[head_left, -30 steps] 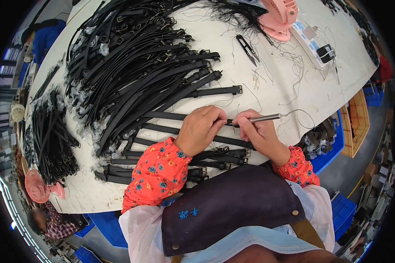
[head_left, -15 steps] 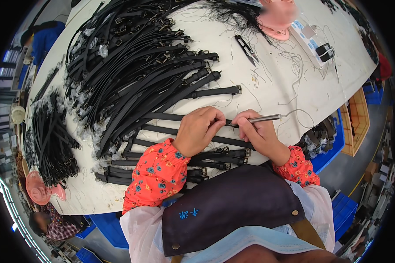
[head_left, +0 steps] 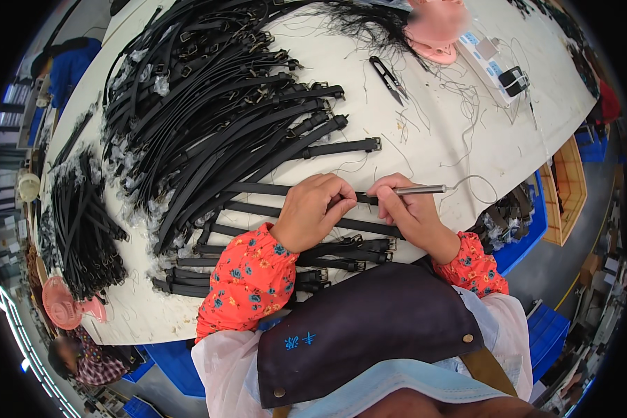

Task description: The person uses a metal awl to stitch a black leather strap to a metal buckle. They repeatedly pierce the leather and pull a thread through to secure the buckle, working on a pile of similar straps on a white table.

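Left hand (head_left: 312,212) presses down on a black strap (head_left: 258,189) lying across the white table (head_left: 467,132), right hand (head_left: 409,212) just beside it gripping a thin metal tool (head_left: 416,189) (tip on the strap, cord trailing off right). Big heap of straps (head_left: 209,104) far left, smaller bundle (head_left: 80,223) further left, snips (head_left: 389,76) far off.
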`<state>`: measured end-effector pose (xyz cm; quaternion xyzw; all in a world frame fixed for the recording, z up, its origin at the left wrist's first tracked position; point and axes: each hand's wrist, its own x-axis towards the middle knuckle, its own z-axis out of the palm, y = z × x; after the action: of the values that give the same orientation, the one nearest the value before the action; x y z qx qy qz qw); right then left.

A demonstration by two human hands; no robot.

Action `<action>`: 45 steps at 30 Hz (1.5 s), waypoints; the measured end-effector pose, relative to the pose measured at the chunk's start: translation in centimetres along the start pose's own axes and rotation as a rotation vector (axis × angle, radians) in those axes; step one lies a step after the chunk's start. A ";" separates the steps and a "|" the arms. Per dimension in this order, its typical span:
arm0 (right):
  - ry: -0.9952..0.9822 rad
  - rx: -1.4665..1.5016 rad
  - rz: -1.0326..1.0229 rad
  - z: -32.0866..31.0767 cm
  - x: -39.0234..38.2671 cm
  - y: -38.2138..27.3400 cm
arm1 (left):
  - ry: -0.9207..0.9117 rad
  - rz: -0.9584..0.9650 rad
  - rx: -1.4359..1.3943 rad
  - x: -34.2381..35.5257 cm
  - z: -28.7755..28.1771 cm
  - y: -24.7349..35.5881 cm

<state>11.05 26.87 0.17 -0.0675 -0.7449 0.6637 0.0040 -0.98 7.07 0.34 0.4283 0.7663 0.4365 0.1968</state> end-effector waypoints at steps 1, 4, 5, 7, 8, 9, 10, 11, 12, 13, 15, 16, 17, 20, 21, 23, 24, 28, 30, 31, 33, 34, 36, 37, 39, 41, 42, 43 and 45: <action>-0.001 0.000 0.002 0.0 0.0 -0.1 | 0.001 0.001 0.006 0.0 0.0 0.1; -0.003 -0.002 0.003 0.0 0.0 -0.2 | -0.002 0.000 0.013 0.1 -0.1 0.2; -0.002 -0.003 0.000 0.1 0.0 -0.1 | -0.002 -0.002 0.011 0.1 -0.1 0.2; 0.000 -0.007 -0.005 0.1 0.0 0.0 | -0.001 -0.007 0.006 0.0 0.0 0.2; 0.001 -0.010 -0.006 0.1 0.0 0.0 | 0.001 -0.001 0.008 0.0 0.1 0.1; 0.002 -0.014 -0.008 0.1 0.0 0.0 | 0.004 0.006 0.010 0.0 0.1 0.0; 0.005 -0.012 -0.008 0.1 0.0 0.0 | 0.006 0.013 0.012 0.0 0.1 0.0; 0.007 -0.011 -0.008 0.1 0.0 0.0 | -0.032 0.017 0.005 0.0 -0.1 0.0; 0.010 -0.009 -0.008 0.1 0.0 -0.1 | -0.071 0.021 0.000 0.1 -0.3 0.1; 0.013 -0.006 -0.011 0.1 0.0 -0.1 | -0.110 0.025 -0.006 0.1 -0.5 0.1; 0.017 -0.001 -0.017 0.0 -0.1 0.0 | -0.112 0.074 -0.065 -0.1 -0.5 -0.3; 0.024 0.001 -0.023 0.0 -0.1 0.1 | -0.113 0.098 -0.095 -0.2 -0.5 -0.4; 0.030 0.002 -0.028 0.0 -0.1 0.1 | -0.013 0.111 -0.052 -0.1 -0.3 -0.3; 0.040 0.023 -0.043 -0.1 -0.2 0.1 | 0.175 0.161 0.112 0.1 0.2 -0.2; 0.043 0.033 -0.049 -0.1 -0.2 0.1 | 0.164 0.186 0.190 0.1 0.0 -0.5; 0.070 0.046 -0.074 -0.1 -0.2 0.4 | 0.128 0.205 0.251 0.1 -0.1 -0.6; 0.084 0.053 -0.086 -0.1 -0.1 0.6 | 0.105 0.199 0.233 0.1 -0.1 -0.5; 0.131 0.076 -0.154 0.1 -0.1 0.6 | 0.165 0.400 0.495 -0.1 0.1 -0.5; 0.124 0.068 -0.170 0.0 -0.1 0.5 | 0.145 0.393 0.479 -0.2 0.4 -0.8; 0.112 0.071 -0.167 0.0 -0.1 0.5 | 0.135 0.390 0.471 -0.2 0.5 -0.9; 0.088 0.077 -0.162 0.0 0.0 0.5 | 0.134 0.318 0.332 -0.2 0.3 -0.9; 0.090 0.062 -0.161 0.0 -0.1 0.4 | 0.134 0.281 0.263 -0.2 0.2 -0.8; 0.095 0.030 -0.159 0.1 -0.1 -0.1 | 0.048 0.063 0.077 -0.3 0.2 -0.3; 0.091 0.015 -0.170 0.1 0.0 -0.2 | 0.005 -0.045 -0.016 -0.4 0.2 -0.1; 0.084 -0.016 -0.191 0.2 0.1 -0.3 | 0.043 -0.062 -0.066 -0.3 0.0 0.1; 0.062 -0.046 -0.182 0.1 0.0 -0.5 | 0.050 -0.078 -0.081 -0.2 -0.1 0.4; 0.050 -0.060 -0.178 0.0 0.0 -0.5 | 0.039 -0.088 -0.071 -0.2 -0.2 0.7; 0.070 -0.033 -0.192 0.0 -0.1 -0.4 | 0.028 -0.098 -0.059 -0.3 -0.2 0.8; 0.114 0.020 -0.220 0.1 -0.2 0.0 | 0.082 0.045 0.024 -0.4 0.5 -0.1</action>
<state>11.22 26.71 0.20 -0.0229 -0.7397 0.6618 0.1199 -0.45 6.98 -0.01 0.4296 0.7691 0.4488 0.1501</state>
